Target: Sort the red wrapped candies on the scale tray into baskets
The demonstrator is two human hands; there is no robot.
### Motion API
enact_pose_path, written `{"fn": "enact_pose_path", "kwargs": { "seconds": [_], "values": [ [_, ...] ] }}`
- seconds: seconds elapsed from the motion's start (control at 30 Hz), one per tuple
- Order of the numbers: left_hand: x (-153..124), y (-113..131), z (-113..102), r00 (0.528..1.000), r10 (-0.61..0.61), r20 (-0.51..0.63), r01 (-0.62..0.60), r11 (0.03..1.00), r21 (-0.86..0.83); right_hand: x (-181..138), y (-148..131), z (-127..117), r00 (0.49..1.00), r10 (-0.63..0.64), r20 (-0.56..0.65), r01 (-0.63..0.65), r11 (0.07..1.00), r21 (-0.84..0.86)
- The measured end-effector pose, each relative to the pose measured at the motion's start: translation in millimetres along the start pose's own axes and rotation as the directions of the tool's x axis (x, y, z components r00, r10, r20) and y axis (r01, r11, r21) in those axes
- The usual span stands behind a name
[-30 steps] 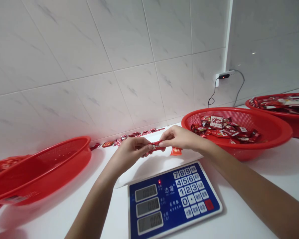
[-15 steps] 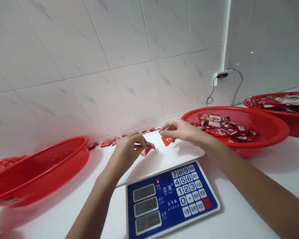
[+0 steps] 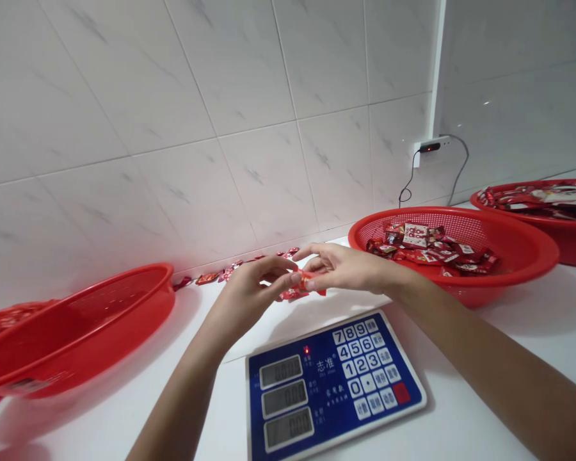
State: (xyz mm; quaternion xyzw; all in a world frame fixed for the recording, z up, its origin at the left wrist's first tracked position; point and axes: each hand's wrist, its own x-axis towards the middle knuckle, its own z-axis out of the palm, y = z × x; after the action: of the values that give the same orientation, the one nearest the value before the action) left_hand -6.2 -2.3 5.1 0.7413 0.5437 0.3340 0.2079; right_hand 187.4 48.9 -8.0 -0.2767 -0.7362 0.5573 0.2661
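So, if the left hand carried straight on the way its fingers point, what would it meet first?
The red packet pinched by the left hand, then likely the right hand behind it.

Small sweets weighing and packing spot, shop back room or workshop type. White counter [image 3: 509,384] against a white tiled wall [image 3: 221,128]. Blue price scale [image 3: 336,384] with keypad and three displays. Big red plastic baskets [image 3: 523,269] left and right, holding piles of wrapped sweets [image 3: 427,246]. Wall socket [image 3: 429,148] with plug and cable.
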Motion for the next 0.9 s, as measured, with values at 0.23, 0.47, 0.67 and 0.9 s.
{"fn": "enact_pose_path", "kwargs": {
  "seconds": [0.23,0.47,0.67,0.9],
  "values": [
    [1.0,-7.0,-5.7,1.0,-0.024,-0.004,0.024,0.995,-0.096,6.0,4.5,-2.6,0.999,0.008,-0.031,-0.01,0.998,-0.064],
    [0.3,-6.6,-6.8,0.999,-0.043,0.011,0.044,0.996,-0.075,6.2,1.0,-4.3,0.996,-0.046,-0.075,0.044,0.999,-0.029],
    [0.5,-4.6,-6.7,1.0,-0.008,0.018,0.009,0.999,-0.046,7.7,4.3,-2.1,0.997,-0.024,-0.075,0.027,0.999,0.034],
    [-2.4,1.3,-4.5,0.938,0.155,-0.31,-0.126,0.986,0.112,2.2,-0.4,-7.8,0.999,-0.03,-0.04,0.038,0.977,0.209]
  ]
}}
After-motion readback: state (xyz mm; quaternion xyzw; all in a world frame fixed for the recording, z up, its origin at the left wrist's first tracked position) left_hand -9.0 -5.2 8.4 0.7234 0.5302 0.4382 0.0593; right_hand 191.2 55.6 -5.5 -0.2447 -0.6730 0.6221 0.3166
